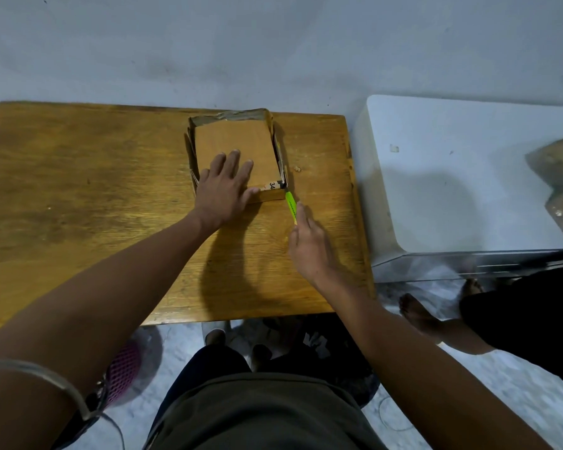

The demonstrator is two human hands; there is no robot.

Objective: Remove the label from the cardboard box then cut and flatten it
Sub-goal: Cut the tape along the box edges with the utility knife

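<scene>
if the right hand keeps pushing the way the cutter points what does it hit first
Most likely the cardboard box: the green cutter in the right hand already has its tip at the box's near right corner.

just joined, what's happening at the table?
A person is cutting a shallow brown cardboard box on a wooden table. The left hand lies flat on the box, holding it down. The right hand grips a bright green utility knife with its tip at the box's near right corner. The box's walls are not yet flattened; a scrap of printed label remains at that corner.
</scene>
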